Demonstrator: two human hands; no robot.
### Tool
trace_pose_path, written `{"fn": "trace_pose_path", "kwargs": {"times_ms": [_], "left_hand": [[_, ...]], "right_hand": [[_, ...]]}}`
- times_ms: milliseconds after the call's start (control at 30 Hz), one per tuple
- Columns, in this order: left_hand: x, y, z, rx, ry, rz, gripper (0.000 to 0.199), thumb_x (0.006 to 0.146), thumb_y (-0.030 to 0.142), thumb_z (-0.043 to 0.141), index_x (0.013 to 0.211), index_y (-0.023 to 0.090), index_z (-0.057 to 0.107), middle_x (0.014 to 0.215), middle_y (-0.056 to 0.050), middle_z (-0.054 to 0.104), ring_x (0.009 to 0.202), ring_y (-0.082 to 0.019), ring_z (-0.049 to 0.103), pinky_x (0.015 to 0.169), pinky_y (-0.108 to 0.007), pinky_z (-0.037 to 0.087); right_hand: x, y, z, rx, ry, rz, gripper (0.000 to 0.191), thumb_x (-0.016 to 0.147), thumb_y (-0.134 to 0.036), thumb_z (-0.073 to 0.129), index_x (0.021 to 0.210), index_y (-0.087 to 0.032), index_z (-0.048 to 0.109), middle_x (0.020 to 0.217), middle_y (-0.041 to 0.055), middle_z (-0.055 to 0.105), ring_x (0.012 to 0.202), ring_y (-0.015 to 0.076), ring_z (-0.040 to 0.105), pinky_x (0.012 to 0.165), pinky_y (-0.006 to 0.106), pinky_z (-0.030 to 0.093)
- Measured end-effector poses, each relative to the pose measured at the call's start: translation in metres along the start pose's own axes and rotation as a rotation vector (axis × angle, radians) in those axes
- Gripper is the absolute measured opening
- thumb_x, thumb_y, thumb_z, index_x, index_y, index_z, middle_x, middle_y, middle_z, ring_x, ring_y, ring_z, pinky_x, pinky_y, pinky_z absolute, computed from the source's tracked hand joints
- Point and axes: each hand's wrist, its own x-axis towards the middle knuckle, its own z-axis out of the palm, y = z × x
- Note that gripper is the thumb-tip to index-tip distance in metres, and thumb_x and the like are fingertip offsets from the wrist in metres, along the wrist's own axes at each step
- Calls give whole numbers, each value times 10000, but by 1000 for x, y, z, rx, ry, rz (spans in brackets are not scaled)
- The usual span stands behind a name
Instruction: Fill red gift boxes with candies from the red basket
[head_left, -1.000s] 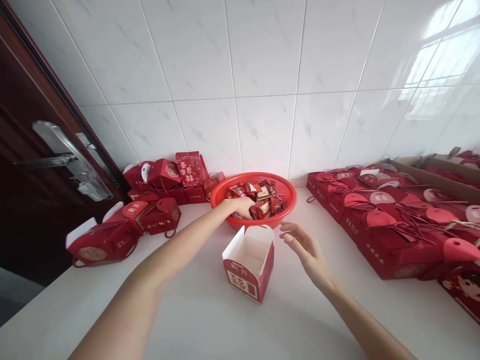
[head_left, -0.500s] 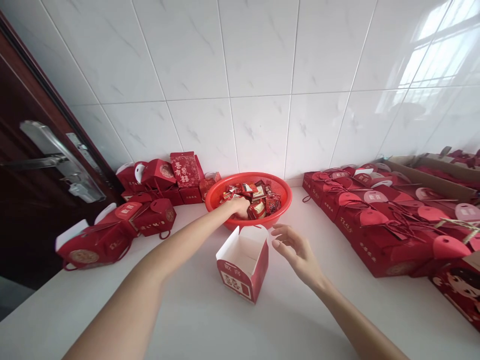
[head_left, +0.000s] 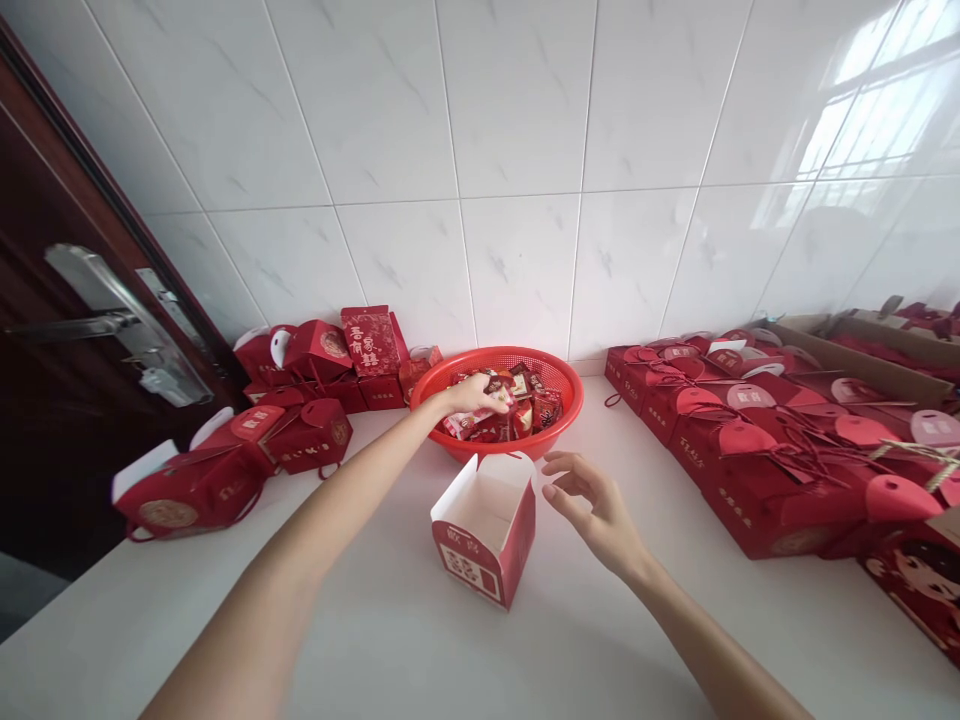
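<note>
My left hand (head_left: 474,394) is over the red plastic basket (head_left: 571,395), its fingers closed on a pinkish wrapped candy (head_left: 500,396); part of the grip is hidden. Under and around it lie several wrapped candies (head_left: 546,408) in red, brown and cream wrappers. In front of the basket stands a red gift box (head_left: 517,545) with its flaps up and its white inside (head_left: 486,500) showing. To the right of this box, close to its side, hovers my right hand (head_left: 596,505). Its fingers are curved and apart, with nothing in them.
Closed red gift boxes with cords (head_left: 750,460) stand in rows on the right, beside a cardboard carton (head_left: 885,365). More red boxes (head_left: 225,470) are grouped at left, near a dark door with a metal handle (head_left: 105,322). A tiled wall (head_left: 517,250) rises behind the white table (head_left: 390,620).
My left hand has lifted from down among the candies to just above them, with a wrapped candy now visible in its fingers. My right hand and the gift box are nearly unmoved.
</note>
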Motion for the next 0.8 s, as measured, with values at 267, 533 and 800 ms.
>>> {"fn": "trace_pose_path", "kwargs": {"times_ms": [267,533,800], "left_hand": [[-11,-8,-5,-647,13,-88,448,580,426,890,826,173,614,772,-28,724,692,-191,665,631,-287,502],[-3,-8,-2,-953,8,-99,350,841,497,715,839,147,695,832,-62,751,792,-184,701,762,-287,540],[-9,10,-8,-963,115,-5,237,869,374,663,828,145,707,820,-55,732,816,-182,690,744,-275,534]], "right_hand": [[0,0,1,2,4,4,235,857,-426,634,952,-214,667,1166,97,673,719,170,672,710,336,549],[-1,-2,-1,1,17,1,222,860,-418,629,940,-214,667,1159,96,678,687,166,665,693,340,539],[1,1,-3,28,69,59,278,859,-465,630,969,-213,671,1057,89,717,736,205,682,699,358,522]]}}
